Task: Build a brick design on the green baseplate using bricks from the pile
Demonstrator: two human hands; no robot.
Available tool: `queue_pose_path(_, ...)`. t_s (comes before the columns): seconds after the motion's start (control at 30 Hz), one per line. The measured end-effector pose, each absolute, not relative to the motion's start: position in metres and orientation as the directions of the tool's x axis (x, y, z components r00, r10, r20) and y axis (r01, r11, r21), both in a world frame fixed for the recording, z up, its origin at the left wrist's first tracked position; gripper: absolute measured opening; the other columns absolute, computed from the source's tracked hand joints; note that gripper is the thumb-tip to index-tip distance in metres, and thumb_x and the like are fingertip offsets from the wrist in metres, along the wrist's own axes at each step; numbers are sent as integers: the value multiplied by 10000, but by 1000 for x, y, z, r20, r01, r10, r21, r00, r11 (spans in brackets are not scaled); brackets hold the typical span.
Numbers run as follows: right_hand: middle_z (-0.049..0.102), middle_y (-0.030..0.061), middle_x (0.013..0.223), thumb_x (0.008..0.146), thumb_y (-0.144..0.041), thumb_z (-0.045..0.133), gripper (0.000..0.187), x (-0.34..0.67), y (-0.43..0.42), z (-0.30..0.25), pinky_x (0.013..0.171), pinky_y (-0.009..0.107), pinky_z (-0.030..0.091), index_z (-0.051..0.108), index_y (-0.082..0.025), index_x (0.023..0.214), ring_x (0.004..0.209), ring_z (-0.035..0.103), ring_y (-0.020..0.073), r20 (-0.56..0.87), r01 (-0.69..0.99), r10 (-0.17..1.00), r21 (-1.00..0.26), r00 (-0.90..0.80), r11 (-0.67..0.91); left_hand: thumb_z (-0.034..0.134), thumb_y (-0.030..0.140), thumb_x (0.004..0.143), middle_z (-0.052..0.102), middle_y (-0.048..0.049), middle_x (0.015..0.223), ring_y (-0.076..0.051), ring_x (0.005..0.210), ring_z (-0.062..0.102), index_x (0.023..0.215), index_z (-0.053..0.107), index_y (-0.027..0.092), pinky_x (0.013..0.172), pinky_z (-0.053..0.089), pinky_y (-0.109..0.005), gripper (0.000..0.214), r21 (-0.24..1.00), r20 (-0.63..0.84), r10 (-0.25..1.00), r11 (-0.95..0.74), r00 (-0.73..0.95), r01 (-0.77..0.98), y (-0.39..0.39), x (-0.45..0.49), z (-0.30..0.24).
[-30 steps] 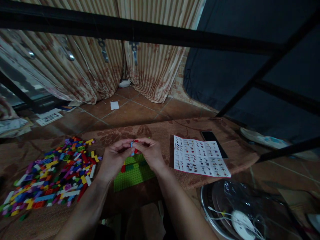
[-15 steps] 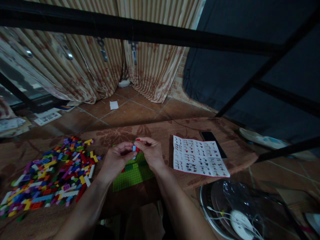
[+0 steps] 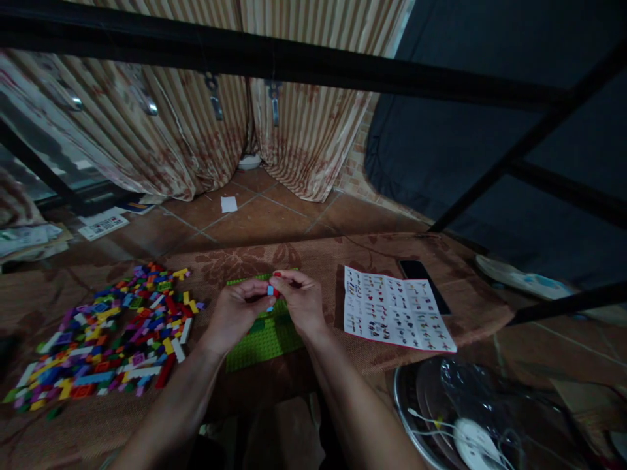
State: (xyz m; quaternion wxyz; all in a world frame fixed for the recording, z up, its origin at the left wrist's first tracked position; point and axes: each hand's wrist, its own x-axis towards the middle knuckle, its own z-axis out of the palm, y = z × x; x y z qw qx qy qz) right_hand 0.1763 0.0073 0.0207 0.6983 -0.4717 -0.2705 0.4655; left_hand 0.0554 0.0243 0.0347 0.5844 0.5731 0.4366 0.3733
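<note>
My left hand (image 3: 236, 313) and my right hand (image 3: 300, 300) meet over a green baseplate (image 3: 264, 339) on the brown cloth-covered table. Both pinch a small cluster of bricks (image 3: 272, 290), light blue and red, between their fingertips. The hands hide much of the baseplate's middle. A wide pile of loose coloured bricks (image 3: 110, 336) lies to the left of my left hand. A printed instruction sheet (image 3: 394, 312) lies to the right of my right hand.
A black phone (image 3: 418, 273) lies behind the sheet. A fan in a wire cage (image 3: 470, 418) stands on the floor at lower right. Black metal bars (image 3: 294, 62) cross overhead. Striped curtains (image 3: 196, 130) and papers on the tiled floor lie beyond the table.
Both hands have dropped slightly closer to the baseplate, still pinching the small bricks. The view has shifted a little.
</note>
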Motion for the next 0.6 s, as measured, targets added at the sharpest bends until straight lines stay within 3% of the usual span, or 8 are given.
queue_pose_path(0.3,700,-19,665,584,-283,807,163,162,5,16,612,259,479,750,-210,719,605,586,121,-9,-371,882,-909,472,189,796,288,624,746,-41,843,-180,804,683,801,704,155,779,518,-282,240,992,-18,928,-29,373,120,25,45,38)
queue_pose_path(0.6,679,-29,665,589,-299,801,175,163,9,25,619,258,485,735,-219,730,619,587,123,15,-366,901,-911,435,192,759,270,674,742,-42,900,-177,831,684,920,696,161,792,527,-288,277,993,30,922,-71,385,91,27,43,40)
